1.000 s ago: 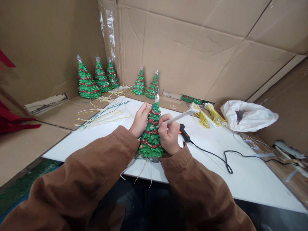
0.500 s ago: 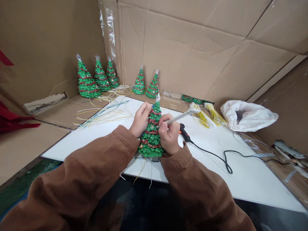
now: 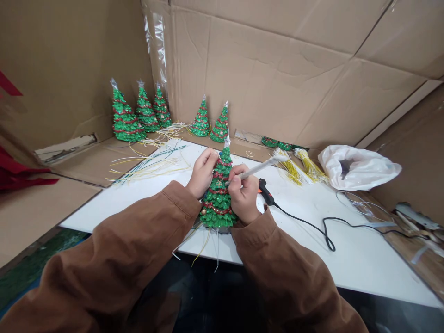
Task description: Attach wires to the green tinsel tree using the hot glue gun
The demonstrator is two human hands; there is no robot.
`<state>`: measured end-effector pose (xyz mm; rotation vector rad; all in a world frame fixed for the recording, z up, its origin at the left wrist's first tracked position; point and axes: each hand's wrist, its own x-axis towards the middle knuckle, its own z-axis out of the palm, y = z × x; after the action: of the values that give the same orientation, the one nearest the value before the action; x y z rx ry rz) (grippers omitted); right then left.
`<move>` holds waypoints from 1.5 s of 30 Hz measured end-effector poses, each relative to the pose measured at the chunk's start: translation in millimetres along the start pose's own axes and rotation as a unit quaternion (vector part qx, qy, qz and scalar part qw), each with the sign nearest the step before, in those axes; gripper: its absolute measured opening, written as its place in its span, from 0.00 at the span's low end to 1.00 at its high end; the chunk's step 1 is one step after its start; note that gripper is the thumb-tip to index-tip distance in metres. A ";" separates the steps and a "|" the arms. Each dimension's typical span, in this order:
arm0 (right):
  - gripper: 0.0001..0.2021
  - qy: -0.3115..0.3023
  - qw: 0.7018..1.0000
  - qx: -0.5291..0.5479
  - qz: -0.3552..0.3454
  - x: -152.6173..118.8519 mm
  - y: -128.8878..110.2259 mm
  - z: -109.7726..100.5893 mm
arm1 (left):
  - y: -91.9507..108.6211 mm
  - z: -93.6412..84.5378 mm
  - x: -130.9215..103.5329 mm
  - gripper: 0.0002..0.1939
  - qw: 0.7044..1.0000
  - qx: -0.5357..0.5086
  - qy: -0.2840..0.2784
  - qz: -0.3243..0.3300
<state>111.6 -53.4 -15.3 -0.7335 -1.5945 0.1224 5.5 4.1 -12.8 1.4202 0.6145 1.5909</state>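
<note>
A small green Christmas tree (image 3: 219,196) with red garlands and a silver top stands upright near the front of the white board. My left hand (image 3: 204,171) grips its left side, the fingers closed around the edge and partly hidden behind it. Pinched in my right hand (image 3: 244,192) is a whitish stick (image 3: 260,167), held like a pen. Its thicker end points up to the right, while its lower tip is at the tree's right side, mostly hidden by my fingers. White and yellow wires (image 3: 204,245) come out from under the tree's base.
Several similar trees (image 3: 126,118) stand along the cardboard wall. To the right lie a black glue gun (image 3: 266,192) with a trailing cord (image 3: 305,223), yellow-white wire bundles (image 3: 293,169) and a white plastic bag (image 3: 360,169). Loose wires (image 3: 145,166) lie at left.
</note>
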 end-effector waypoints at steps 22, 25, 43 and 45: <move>0.08 0.002 1.000 0.001 0.007 0.6 -0.2 0.0 | 1.6 0.5 -1.4 0.15 0.999 -0.028 0.034 -0.010; 0.08 0.002 1.000 0.000 0.009 0.5 -0.5 -0.2 | 2.2 1.0 -2.2 0.13 0.998 -0.047 0.040 -0.034; 0.08 0.004 1.000 0.009 0.007 0.3 -0.2 0.0 | -0.9 -1.6 -0.5 0.18 0.998 -0.049 0.030 -0.018; 0.09 0.004 1.000 0.008 0.007 0.0 0.3 0.1 | -1.8 -1.2 -0.6 0.16 0.997 -0.075 0.028 -0.021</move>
<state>111.6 -53.2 -15.5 -0.7326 -1.5794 0.1426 4.8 4.7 -14.9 1.2484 0.5422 1.6123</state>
